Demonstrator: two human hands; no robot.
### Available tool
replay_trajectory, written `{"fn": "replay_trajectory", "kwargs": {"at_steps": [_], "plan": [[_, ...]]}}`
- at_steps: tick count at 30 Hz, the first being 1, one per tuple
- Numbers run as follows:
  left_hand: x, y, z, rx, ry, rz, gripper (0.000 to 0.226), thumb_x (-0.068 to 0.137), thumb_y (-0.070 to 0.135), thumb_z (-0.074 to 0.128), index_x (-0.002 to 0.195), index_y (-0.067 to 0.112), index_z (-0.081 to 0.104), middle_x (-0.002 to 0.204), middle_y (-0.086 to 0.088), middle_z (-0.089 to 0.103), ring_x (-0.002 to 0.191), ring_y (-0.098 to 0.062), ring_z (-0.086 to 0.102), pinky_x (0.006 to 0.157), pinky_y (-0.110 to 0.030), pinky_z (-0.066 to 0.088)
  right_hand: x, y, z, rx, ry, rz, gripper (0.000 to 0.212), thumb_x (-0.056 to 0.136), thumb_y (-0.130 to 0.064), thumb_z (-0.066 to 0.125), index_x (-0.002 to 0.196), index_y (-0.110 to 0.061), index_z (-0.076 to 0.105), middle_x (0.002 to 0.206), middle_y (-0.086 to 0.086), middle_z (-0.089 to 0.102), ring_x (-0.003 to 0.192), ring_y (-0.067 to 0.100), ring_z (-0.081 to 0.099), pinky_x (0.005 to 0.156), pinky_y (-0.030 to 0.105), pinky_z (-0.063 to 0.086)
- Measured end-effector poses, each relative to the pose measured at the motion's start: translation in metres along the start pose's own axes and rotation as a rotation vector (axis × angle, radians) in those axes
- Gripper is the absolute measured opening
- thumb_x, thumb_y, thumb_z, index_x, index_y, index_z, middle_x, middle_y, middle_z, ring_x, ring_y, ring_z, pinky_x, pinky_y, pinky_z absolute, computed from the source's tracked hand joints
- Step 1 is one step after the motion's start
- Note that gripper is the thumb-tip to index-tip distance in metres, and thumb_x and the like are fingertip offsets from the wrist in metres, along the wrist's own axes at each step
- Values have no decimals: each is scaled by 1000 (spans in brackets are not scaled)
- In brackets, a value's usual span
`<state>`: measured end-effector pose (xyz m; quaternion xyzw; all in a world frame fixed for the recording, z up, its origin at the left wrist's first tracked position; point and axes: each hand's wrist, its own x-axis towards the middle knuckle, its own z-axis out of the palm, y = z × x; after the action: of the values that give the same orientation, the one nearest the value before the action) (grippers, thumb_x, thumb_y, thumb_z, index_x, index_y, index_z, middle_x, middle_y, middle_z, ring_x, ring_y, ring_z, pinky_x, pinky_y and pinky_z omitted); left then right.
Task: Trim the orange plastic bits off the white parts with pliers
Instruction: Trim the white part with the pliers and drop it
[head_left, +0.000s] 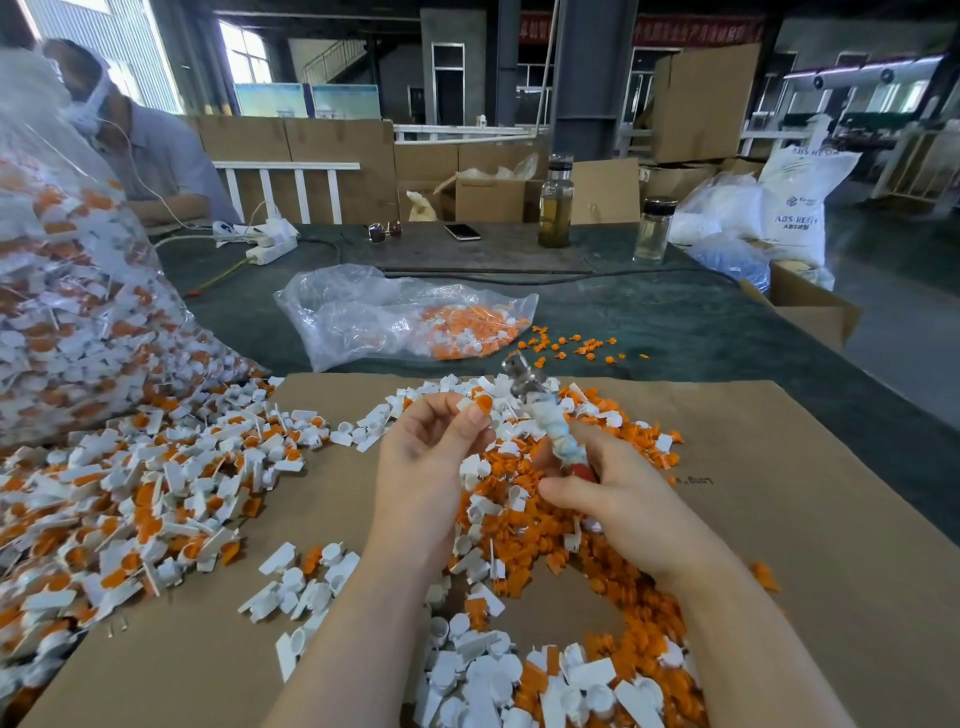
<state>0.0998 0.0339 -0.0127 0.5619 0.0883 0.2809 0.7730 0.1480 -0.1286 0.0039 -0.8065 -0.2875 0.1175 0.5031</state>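
Factory floor in the background, cartons stacked along the top of the frame; a desk (675, 322) with dark green covering is carrying a brown cardboard sheet (779, 519) across the lower half.

Left hand (431, 447), centre frame, is pinching one white part (470, 404) between thumb and fingers, the orange bit (483, 401) sticking up at its top. Right hand (613, 493), just right of it, is gripping the pliers (545, 415) by the handles, fingers curled round the cloth-wrapped grip, nose pointing up-left. Can't tell whether the jaws are apart; the head is blurred. Nose is sitting near the part, not on it.

Step, as I read it: lining up a cut, orange not yet off. Next move calls for bringing the jaws onto the join between orange and white, then squeezing.

Untrimmed pile (130, 493) is lying at left, fed from the big clear bag (67, 286) in the upper left. Orange offcuts (545, 530) are heaping under the hands, trimmed white pieces (493, 675) at bottom centre.
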Motion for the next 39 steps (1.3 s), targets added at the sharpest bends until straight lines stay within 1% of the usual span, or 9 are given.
{"fn": "replay_trajectory", "kwargs": {"at_steps": [6, 10, 12, 14, 21, 26, 29, 33, 39], "plan": [[0, 2, -4, -22, -51, 52, 11, 79, 23, 68, 86, 14, 67, 80, 0, 68, 78, -14, 64, 82, -31, 54, -1, -1, 3, -142, -126, 15, 35, 89, -27, 65, 121, -29, 51, 112, -10, 64, 100, 6, 62, 93, 37, 51], [1, 4, -5, 2, -65, 63, 8, 80, 22, 68, 85, 16, 68, 83, -2, 69, 80, -15, 64, 84, -35, 52, 1, 2, 5, -225, -103, -12, 44, 91, -27, 63, 133, -25, 51, 110, -18, 60, 97, -1, 58, 86, 24, 49], [1, 3, -6, 19, -56, 61, 4, 85, 17, 68, 87, 14, 68, 84, -4, 69, 82, -16, 65, 84, -35, 52, 0, 2, 7, -236, -91, -44, 33, 91, -22, 61, 123, -32, 56, 89, -25, 62, 82, -7, 57, 70, 15, 44], [1, 3, -6, 33, -45, 59, 4, 91, 10, 65, 88, 12, 67, 86, -6, 69, 83, -18, 64, 85, -35, 53, 0, 1, 8, -256, -79, -60, 27, 90, -18, 59, 108, -38, 58, 79, -27, 62, 72, -4, 58, 61, 18, 43], [-1, 2, -2, 60, 15, 61, 12, 95, 6, 60, 86, 13, 65, 78, 2, 68, 74, -8, 63, 71, -21, 54, 2, 2, 11, -284, -56, -59, 17, 88, -15, 56, 90, -31, 62, 74, -11, 64, 64, 9, 59, 58, 36, 50], [1, 5, -3, 1, 10, -13, 7, 94, 6, 61, 89, 9, 64, 84, -6, 66, 77, -15, 61, 78, -29, 52, 3, 0, 15, -282, -30, -78, 18, 87, -15, 55, 91, -32, 61, 83, -6, 67, 71, 11, 62, 64, 38, 55], [4, 11, -9, -176, 50, -163, 3, 89, 10, 64, 88, 9, 67, 84, -6, 70, 77, -17, 65, 80, -31, 56, 2, 2, 19, -325, 32, -109, 11, 86, -20, 58, 89, -30, 59, 75, -8, 61, 65, 9, 56, 55, 31, 45], [12, 19, -31, -591, 344, -388, 16, 94, 14, 61, 106, 5, 66, 80, -4, 76, 71, -9, 73, 61, -23, 59, 5, 8, 16, -373, 168, -62, 11, 87, -21, 59, 95, -28, 58, 72, -10, 58, 59, 7, 51, 51, 21, 34], [23, 25, -62, -1090, 662, -344, 22, 105, 15, 42, 112, 5, 60, 78, -6, 76, 68, -10, 75, 61, -25, 57, 8, 14, 8, -399, 386, 71, 17, 91, -26, 56, 76, -31, 49, 68, -10, 56, 58, 6, 54, 47, 23, 34]]}}
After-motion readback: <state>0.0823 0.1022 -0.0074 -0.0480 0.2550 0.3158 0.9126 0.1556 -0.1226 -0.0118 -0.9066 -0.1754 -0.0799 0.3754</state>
